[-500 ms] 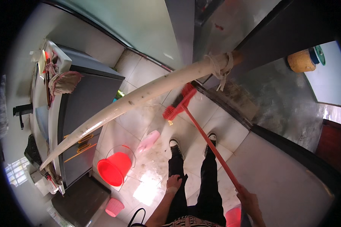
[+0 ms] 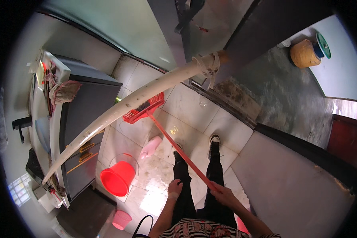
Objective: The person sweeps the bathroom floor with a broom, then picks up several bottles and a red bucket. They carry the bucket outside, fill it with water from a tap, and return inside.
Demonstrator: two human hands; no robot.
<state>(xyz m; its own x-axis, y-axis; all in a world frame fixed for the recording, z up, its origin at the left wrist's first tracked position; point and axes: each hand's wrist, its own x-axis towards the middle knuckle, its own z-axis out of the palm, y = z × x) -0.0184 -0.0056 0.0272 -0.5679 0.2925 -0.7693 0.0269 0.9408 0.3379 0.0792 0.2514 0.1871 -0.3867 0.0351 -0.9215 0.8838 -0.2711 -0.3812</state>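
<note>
My right hand [image 2: 223,195] is wrapped around the end of a broom's red handle, in front of my right leg. The broom [image 2: 181,153] slants away to the far left, and its red head with dark and red bristles is on the tiles, partly behind a pale curved pole. My left hand [image 2: 175,188] is by my left thigh, its fingers curled in with nothing seen in them. A pink bottle-shaped thing [image 2: 150,147] lies on the floor left of my feet. Beside it is a red bucket [image 2: 117,178] with a wire handle.
The pale pole [image 2: 127,104] crosses above the floor, a cloth strip tied near its upper end. A dark cabinet [image 2: 93,115] with a cluttered white top stands left. A pink basket [image 2: 121,219] is near it. At right, a dark door sill [image 2: 234,111] borders a grey floor.
The broom's head has swept left across the tiles, away from the doorway. My right hand has moved left and inward with the handle. My left hand has shifted slightly left.
</note>
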